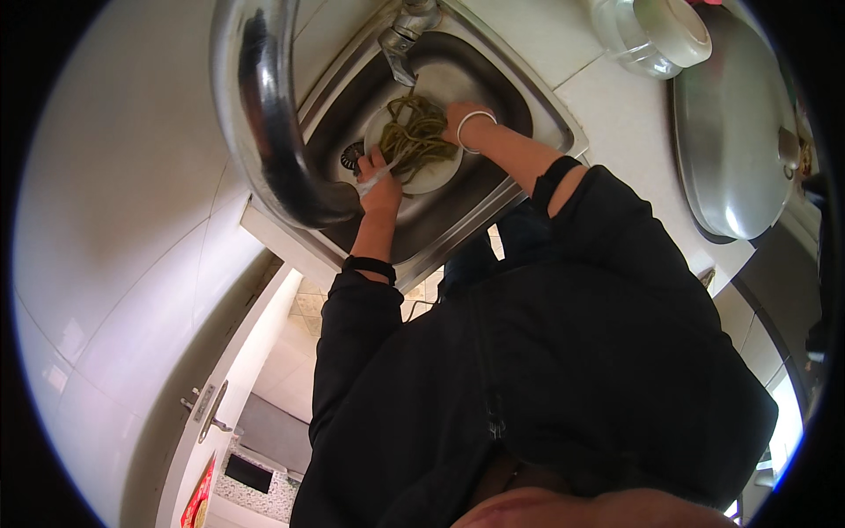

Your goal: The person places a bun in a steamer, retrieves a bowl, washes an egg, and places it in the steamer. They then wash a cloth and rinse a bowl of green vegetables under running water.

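Note:
A white plate [439, 175] rests in the steel sink [422, 228], heaped with a tangle of long green vegetable stalks [416, 129]. At the plate's left side is my left hand [381, 185], fingers bent at the edge of the heap; what they grip is hidden. My right hand [467, 121], with a white bracelet [476, 125] at the wrist, is curled on stalks at the heap's right edge. A thin stream of water [389, 170] runs from the curved metal spout [307, 198] past my left hand onto the stalks.
The faucet lever [399, 56] rises at the sink's back rim. A dark drain strainer [352, 156] lies left of the plate. On the right counter [594, 102] are a clear jar [634, 49] and a large oval metal lid [729, 132]. A door [211, 402] stands at lower left.

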Tool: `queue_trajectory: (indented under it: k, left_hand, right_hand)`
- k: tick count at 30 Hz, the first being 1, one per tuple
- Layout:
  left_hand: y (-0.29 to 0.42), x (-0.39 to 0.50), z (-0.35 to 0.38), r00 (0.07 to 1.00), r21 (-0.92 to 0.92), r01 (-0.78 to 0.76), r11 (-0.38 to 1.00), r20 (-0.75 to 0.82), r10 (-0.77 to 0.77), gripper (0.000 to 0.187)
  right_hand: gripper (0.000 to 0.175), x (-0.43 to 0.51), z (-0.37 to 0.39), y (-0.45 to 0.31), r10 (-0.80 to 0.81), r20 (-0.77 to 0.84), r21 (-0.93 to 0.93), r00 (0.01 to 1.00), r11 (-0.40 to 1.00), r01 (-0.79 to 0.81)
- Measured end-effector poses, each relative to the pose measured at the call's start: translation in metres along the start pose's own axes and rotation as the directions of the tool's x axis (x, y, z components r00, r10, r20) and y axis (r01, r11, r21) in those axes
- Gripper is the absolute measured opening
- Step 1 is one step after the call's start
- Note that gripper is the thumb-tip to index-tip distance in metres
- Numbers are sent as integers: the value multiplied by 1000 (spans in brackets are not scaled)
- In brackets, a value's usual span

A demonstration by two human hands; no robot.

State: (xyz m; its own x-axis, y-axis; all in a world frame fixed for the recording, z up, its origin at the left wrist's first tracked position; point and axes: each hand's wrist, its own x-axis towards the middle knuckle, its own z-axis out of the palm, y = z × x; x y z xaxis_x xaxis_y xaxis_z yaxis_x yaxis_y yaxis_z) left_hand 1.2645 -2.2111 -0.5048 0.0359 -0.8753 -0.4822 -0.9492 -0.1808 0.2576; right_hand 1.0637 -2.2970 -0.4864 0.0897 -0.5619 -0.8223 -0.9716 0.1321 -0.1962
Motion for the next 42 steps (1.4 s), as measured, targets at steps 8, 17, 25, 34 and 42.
queue_trajectory:
  k: [8,17,25,34,42]
  left_hand:
    - [18,16,6,996,-465,53,884,-33,-77,88]
    - [56,49,13,974,-171,209,963,-54,-221,88]
    - [22,21,-2,949,-184,-207,961,-279,151,67]
    - [54,53,40,815,235,-299,925,-440,376,42]
    - [48,52,39,847,271,-284,920,-379,373,27]
  right_hand:
    - [42,-5,37,-20,-51,50,69,997,997,47]
    - [41,1,40,-12,-32,110,391,993,920,-13]
    - [46,-13,36,-7,59,-423,645,904,720,255]
    - [47,5,51,2,62,-301,683,952,710,170]
    - [40,15,57,19,168,-55,880,984,475,-32]
